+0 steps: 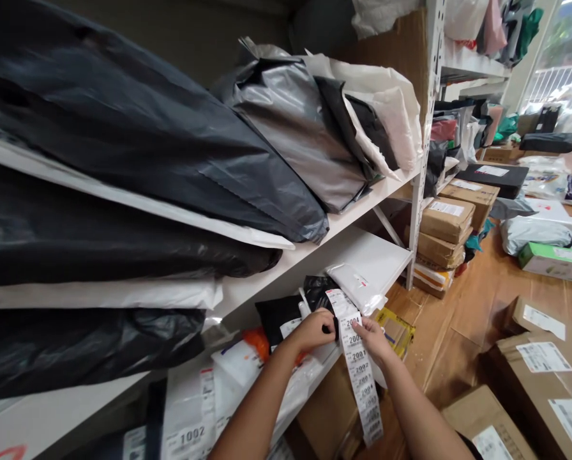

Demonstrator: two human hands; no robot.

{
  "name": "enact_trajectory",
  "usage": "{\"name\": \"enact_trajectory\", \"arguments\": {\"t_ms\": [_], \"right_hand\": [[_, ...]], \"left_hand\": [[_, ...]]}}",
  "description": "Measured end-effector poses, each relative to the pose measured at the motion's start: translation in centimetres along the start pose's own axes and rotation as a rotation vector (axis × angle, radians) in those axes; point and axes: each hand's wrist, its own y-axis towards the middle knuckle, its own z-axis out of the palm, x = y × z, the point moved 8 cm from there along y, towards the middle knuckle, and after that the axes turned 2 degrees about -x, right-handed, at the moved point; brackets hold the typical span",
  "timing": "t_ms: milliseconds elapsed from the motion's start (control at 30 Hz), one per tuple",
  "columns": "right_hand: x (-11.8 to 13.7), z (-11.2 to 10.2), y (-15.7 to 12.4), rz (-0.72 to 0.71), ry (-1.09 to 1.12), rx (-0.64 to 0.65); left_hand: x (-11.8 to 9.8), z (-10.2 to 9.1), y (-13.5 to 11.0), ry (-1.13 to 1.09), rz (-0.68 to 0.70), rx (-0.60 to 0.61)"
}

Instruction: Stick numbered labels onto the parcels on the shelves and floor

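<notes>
A long strip of white printed number labels [359,358] hangs in front of me, with numbers such as 2001 and 2002 on it. My right hand [372,337] pinches the strip near its upper part, thumb on the face of the labels. Beside the strip's left edge, my left hand [316,329] is closed, its fingers curled around something dark that I cannot make out. Behind the hands, a black plastic parcel [318,291] and a white plastic parcel [355,286] lie on the lower shelf [384,252].
Large dark bagged parcels [171,121] fill the upper shelf at left, with a silver-grey parcel [286,108] beside them. A white shelf post [419,191] stands ahead. Cardboard boxes [535,364] sit on the wooden floor [482,306] at right. A yellow-taped package [396,329] lies near my right hand.
</notes>
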Motion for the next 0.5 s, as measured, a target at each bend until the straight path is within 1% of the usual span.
{"name": "enact_trajectory", "arguments": {"t_ms": [100, 233, 333, 500], "right_hand": [[-0.8, 0.6, 0.1, 0.012, 0.04, -0.003], [-1.7, 1.1, 0.8, -0.003, 0.058, -0.047], [-2.7, 1.6, 1.4, -0.002, 0.05, -0.079], [-4.2, 1.8, 2.1, 0.002, 0.003, -0.187]], "left_hand": [[0.3, 0.2, -0.4, -0.03, -0.048, -0.02], [0.5, -0.4, -0.8, -0.075, -0.139, -0.07], [0.5, -1.0, -0.5, -0.041, -0.15, -0.096], [1.0, -0.9, 0.1, 0.065, -0.166, -0.06]]}}
